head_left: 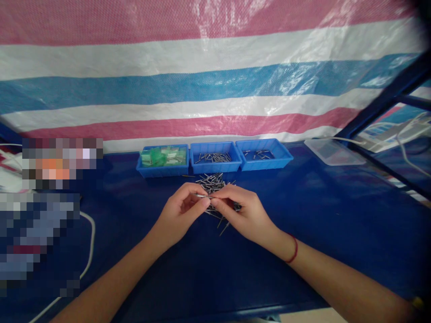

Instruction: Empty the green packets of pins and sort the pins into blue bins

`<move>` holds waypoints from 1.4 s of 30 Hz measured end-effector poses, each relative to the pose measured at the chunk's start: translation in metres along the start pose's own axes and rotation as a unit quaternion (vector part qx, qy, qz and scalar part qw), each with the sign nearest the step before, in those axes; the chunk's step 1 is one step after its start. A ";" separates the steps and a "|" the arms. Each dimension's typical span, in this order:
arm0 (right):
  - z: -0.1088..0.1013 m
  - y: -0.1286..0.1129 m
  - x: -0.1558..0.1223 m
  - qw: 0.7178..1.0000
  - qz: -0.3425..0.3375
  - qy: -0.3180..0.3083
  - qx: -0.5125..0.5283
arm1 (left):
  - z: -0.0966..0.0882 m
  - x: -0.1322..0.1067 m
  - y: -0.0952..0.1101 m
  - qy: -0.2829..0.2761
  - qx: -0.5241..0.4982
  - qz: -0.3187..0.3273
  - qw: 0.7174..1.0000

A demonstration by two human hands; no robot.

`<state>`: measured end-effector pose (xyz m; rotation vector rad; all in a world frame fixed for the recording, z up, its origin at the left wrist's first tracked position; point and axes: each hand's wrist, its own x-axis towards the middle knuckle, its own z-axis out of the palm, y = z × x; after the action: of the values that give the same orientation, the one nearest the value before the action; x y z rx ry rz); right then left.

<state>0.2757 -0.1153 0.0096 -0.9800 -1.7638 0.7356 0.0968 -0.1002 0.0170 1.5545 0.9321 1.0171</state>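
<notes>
A loose pile of thin metal pins [213, 183] lies on the blue table [323, 215], just in front of three blue trays. My left hand [182, 213] and my right hand [240, 213] meet over the near edge of the pile. Both are pinched closed, fingertips touching, around a small metal pin [203, 196] held between them. My right wrist wears a red string. A few stray pins stick out under my right hand.
Three blue trays stand in a row at the back: the left tray [162, 168] holds green parts, the middle tray [215, 157] and the right tray [264, 154] hold metal pins. A clear lid [333, 151] lies at right. A white cable [88, 242] curves at left. A striped tarp hangs behind.
</notes>
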 end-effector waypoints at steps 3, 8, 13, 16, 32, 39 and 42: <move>0.002 0.002 0.002 0.994 0.083 0.024 0.066 | -0.002 0.000 0.000 0.023 0.029 -0.020 0.999; -0.021 0.023 0.021 0.933 0.194 0.225 0.201 | -0.014 0.004 0.001 0.081 0.085 -0.023 0.993; -0.060 0.050 0.040 0.858 0.293 0.318 0.279 | -0.025 0.010 0.005 0.068 0.210 -0.010 0.975; -0.069 0.055 0.042 0.838 0.321 0.323 0.300 | -0.032 0.012 0.006 0.033 0.342 0.011 0.939; -0.032 0.031 0.025 0.894 0.319 0.121 0.290 | -0.045 0.004 0.013 -0.147 0.552 -0.046 0.820; -0.024 0.028 0.023 0.908 0.313 0.096 0.260 | -0.033 0.006 0.010 -0.177 0.535 -0.013 0.826; -0.023 0.027 0.022 0.924 0.296 0.088 0.226 | -0.035 0.006 0.010 -0.174 0.525 0.014 0.833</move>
<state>0.3005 -0.0817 0.0057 -1.2141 -1.0562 1.3209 0.0671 -0.0850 0.0324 2.5402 1.2853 0.1255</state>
